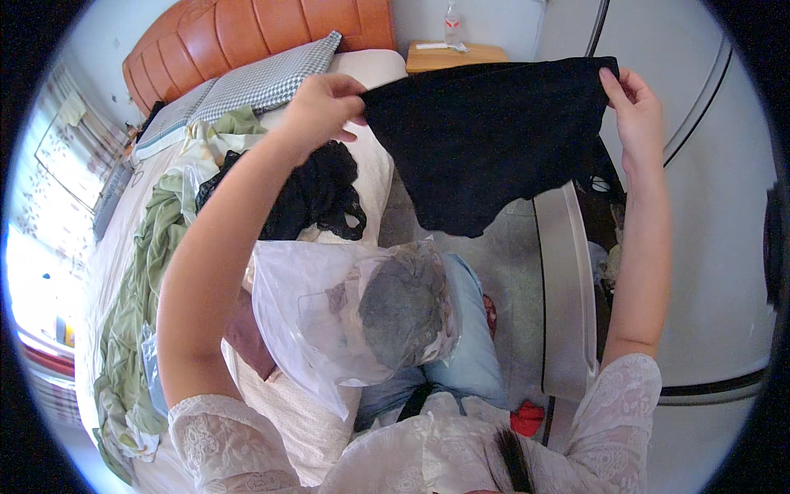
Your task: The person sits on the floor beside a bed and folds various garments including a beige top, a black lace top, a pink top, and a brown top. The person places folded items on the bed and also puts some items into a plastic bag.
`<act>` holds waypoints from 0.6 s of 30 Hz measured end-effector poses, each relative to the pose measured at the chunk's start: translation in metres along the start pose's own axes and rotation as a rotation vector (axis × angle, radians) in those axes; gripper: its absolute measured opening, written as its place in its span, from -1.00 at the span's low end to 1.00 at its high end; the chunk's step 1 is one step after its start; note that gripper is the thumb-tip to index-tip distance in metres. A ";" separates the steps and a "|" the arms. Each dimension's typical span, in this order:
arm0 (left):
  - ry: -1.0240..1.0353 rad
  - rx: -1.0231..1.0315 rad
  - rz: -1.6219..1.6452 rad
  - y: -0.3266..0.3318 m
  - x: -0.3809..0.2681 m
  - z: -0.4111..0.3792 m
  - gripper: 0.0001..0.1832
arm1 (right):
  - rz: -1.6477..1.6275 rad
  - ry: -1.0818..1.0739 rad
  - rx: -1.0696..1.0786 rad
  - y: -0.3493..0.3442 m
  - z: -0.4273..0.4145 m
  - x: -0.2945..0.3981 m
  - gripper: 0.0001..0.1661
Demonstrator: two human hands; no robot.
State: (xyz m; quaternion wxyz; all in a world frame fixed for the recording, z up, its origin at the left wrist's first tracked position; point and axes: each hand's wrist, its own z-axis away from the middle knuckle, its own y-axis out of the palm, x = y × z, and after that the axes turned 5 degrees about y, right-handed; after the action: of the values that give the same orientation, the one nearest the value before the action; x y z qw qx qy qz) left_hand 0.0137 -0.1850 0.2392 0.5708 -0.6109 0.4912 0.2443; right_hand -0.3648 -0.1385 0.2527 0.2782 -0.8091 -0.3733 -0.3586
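Note:
Stretched out in the air before me hangs a black cloth garment (494, 139). My left hand (327, 111) pinches its left upper corner, and my right hand (632, 102) grips the right upper corner between thumb and fingers. The garment's lower edge is uneven and hangs free. On my lap below it lies a translucent plastic bag (308, 302) with folded grey and pale fabric (404, 309) inside. A heap of black lacy clothing (308, 197) rests on the bed, partly covered by my left forearm.
The bed (370, 160) with a checked pillow (265, 74) and a crumpled green blanket (142, 259) fills the left side. Right of me, a drawer (565, 278) stands pulled out with items inside. A bottle (452, 25) stands on the wooden nightstand (457, 57). Red cloth (528, 418) lies low beside the drawer.

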 end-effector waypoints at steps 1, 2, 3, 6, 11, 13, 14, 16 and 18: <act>-0.040 -0.042 0.019 -0.005 -0.005 0.000 -0.71 | -0.005 -0.019 0.004 0.000 -0.001 -0.004 -0.73; -0.025 -0.023 0.037 -0.014 -0.003 -0.005 -0.68 | -0.016 -0.036 0.020 0.000 -0.001 -0.005 -0.74; -0.044 -0.042 0.021 -0.017 -0.009 -0.007 -0.66 | -0.027 -0.053 0.036 0.001 -0.001 -0.006 -0.75; -0.007 -0.117 0.195 -0.022 -0.006 -0.016 -0.73 | -0.064 -0.115 0.026 0.011 0.001 -0.005 -0.77; 0.024 -0.146 0.517 -0.015 0.002 -0.023 -0.82 | -0.093 -0.114 0.037 0.032 0.015 0.000 -0.74; 0.015 -0.152 0.580 -0.011 -0.003 -0.019 -0.81 | -0.105 -0.120 0.035 0.033 0.020 0.005 -0.73; 0.011 -0.155 0.611 -0.011 -0.006 -0.017 -0.79 | -0.091 -0.080 0.051 0.032 0.019 0.003 -0.74; 0.045 0.091 0.420 -0.030 -0.009 -0.013 -0.69 | -0.064 -0.001 0.083 0.029 0.016 -0.001 -0.75; 0.222 0.162 0.066 -0.035 0.000 -0.009 -0.56 | -0.170 -0.051 0.007 0.040 0.020 0.002 -0.73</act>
State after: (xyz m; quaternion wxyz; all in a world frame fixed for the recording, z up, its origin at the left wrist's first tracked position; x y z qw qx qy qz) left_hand 0.0420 -0.1985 0.2571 0.5522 -0.5695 0.5893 0.1535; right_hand -0.3243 -0.1461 0.2348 0.2403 -0.7824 -0.4487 -0.3588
